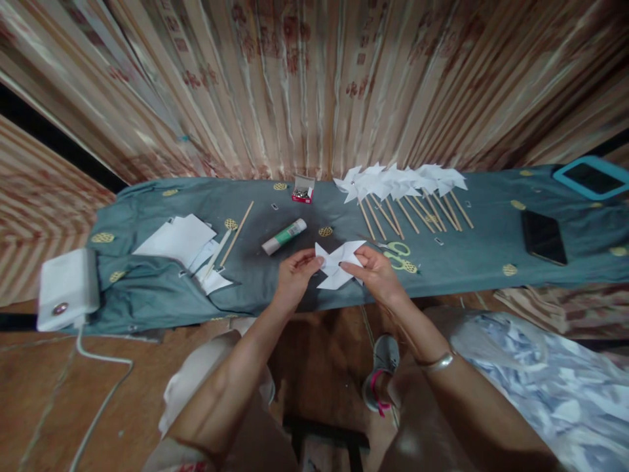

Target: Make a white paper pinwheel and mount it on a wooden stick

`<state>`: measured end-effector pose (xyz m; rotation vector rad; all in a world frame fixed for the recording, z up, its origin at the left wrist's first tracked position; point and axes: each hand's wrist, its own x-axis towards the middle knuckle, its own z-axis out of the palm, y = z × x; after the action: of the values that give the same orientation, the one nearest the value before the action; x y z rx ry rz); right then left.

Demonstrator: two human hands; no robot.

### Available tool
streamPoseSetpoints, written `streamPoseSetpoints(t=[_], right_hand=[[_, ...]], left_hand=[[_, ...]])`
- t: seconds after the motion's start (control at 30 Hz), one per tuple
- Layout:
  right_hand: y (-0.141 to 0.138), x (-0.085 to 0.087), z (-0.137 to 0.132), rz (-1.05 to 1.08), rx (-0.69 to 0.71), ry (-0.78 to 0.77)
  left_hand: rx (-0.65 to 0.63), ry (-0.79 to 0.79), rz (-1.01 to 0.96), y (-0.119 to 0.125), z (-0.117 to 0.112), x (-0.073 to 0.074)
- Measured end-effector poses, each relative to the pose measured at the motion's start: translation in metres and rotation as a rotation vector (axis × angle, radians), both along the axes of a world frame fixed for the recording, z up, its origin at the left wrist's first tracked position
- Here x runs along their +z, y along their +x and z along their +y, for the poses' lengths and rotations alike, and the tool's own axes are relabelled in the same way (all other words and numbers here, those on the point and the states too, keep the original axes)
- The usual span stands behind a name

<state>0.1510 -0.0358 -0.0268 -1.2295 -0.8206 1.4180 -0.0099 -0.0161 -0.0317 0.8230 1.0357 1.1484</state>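
Observation:
A white paper pinwheel (335, 270) with folded, pointed blades is held over the front edge of the cloth-covered table (481, 255). My left hand (297, 274) pinches its left side between thumb and fingers. On the opposite side, my right hand (375, 270) grips a blade, the thumb pressed near the middle. Just beyond my hands lies a glue stick (284, 236) with a green label. Scissors (397, 250) with yellow-green handles rest right of my right hand. A small red box (303, 190) of metal pins stands open farther back.
Several finished pinwheels (403, 180) on sticks lie in a row at the back right. Paper sheets (177, 241) and a loose stick (236, 234) are at left, near a white corded device (67, 290). A phone (543, 236) and blue-framed tablet (591, 178) lie at right.

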Motion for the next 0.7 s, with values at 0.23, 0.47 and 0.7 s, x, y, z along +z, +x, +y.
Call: streamPoseSetpoints(t=[0.23, 0.47, 0.7], right_hand=[[0.004, -0.001, 0.000, -0.007, -0.007, 0.015], [0.004, -0.002, 0.002, -0.002, 0.001, 0.032], [0.006, 0.000, 0.003, 0.031, -0.028, 0.040]], left_hand=[[0.026, 0.043, 0.061, -0.006, 0.001, -0.002], [0.113, 0.085, 0.080, -0.022, 0.006, -0.001], [0.160, 0.140, 0.164, -0.031, 0.006, 0.003]])
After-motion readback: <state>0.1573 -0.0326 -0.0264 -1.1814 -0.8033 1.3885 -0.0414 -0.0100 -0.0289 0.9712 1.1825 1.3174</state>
